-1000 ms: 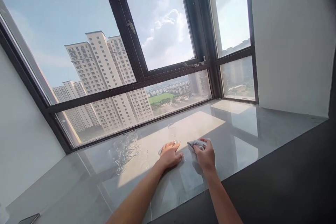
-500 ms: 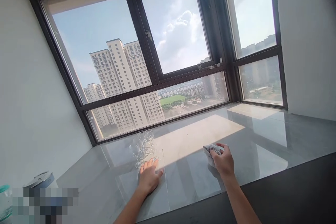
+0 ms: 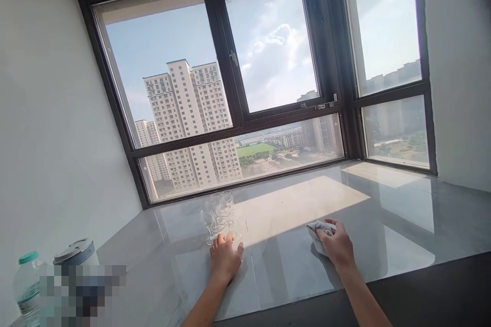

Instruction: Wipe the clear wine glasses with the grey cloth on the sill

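Observation:
Several small clear stemmed glasses (image 3: 218,213) stand in a cluster on the glossy grey window ledge (image 3: 284,260). My left hand (image 3: 225,260) rests palm down just in front of them, with its thumb spread away from the fingers. Its fingertips are close to the nearest glass bases; whether they touch is unclear. Over to the right, my right hand (image 3: 338,246) grips a crumpled whitish cloth (image 3: 317,230) between thumb and fingers. The cloth is low over the ledge, with a shadow beneath it.
At the lower left stand a clear bottle with a green cap (image 3: 29,259) and a lidded container (image 3: 74,250), partly covered by a pixelated patch. Dark-framed windows (image 3: 238,125) close off the back. The ledge's front edge (image 3: 307,294) runs before me.
The camera view has shifted and levelled a little, bringing more of the green-capped bottle into sight. My right hand still grips the cloth; my left hand remains by the glasses.

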{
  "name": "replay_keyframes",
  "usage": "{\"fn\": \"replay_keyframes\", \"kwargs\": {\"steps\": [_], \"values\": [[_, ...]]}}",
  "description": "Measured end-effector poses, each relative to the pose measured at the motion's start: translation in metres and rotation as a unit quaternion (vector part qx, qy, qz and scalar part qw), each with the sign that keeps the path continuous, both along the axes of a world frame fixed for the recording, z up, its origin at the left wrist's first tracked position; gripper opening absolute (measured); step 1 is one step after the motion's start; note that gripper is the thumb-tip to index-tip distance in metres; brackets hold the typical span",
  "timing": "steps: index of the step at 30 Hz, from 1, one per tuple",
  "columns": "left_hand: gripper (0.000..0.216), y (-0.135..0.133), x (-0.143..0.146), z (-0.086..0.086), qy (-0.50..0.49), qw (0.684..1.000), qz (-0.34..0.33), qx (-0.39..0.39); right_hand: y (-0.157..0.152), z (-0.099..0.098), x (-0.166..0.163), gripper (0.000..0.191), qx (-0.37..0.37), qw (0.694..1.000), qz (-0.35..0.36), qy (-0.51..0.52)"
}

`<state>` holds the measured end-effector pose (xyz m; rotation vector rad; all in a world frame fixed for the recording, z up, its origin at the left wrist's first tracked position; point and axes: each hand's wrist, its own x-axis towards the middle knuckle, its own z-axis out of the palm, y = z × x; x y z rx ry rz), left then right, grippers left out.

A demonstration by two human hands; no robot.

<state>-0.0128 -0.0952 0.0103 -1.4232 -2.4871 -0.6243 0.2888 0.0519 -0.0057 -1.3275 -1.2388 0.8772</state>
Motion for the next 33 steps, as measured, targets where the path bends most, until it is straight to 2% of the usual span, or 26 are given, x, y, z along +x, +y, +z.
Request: {"fn": "replay_keyframes", "kwargs": {"steps": [5, 14, 19, 26, 33], "values": [[0.02, -0.003, 0.0, 0.003, -0.01, 0.999, -0.023, 0.043, 0.0, -0.002, 0.0, 0.052, 0.012, 1.0, 0.009, -0.005], [0.023, -0.001, -0.004, 0.002, -0.032, 0.997, -0.039, 0.064, 0.004, -0.004, -0.003, 0.049, 0.024, 0.999, 0.008, -0.02], [0.025, 0.003, -0.012, 0.003, -0.084, 0.993, -0.034, 0.08, -0.002, 0.002, -0.004, 0.044, 0.031, 0.999, 0.02, 0.006], [0.022, 0.005, -0.032, -0.003, -0.197, 0.972, 0.014, 0.129, -0.012, 0.012, -0.006, 0.046, 0.034, 0.999, 0.029, 0.015], [0.023, 0.009, -0.037, -0.009, -0.228, 0.963, 0.005, 0.143, -0.011, 0.01, -0.003, 0.047, 0.031, 0.999, 0.027, -0.004]]}}
